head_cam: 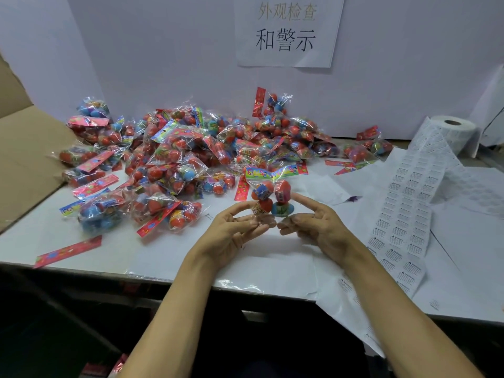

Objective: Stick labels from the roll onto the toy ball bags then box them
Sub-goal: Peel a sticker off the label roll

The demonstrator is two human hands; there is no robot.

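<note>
A clear bag of red and blue toy balls [268, 193] with a colourful header card stands upright between my two hands above the white table [109, 241]. My left hand [234, 233] pinches the bag's lower left side with its fingertips. My right hand [313, 225] pinches the lower right side, its index finger stretched out beside the balls. A big pile of the same toy ball bags [177, 156] covers the table's far left and middle. The label roll [454, 132] sits at the far right, with its strip of warning labels [403, 214] trailing toward me.
A brown cardboard box flap [24, 148] rises at the left. A white wall with a printed sign [286, 31] stands behind the pile. Loose red header cards [68, 252] lie near the table's front left edge. White backing sheets [463, 241] cover the right side.
</note>
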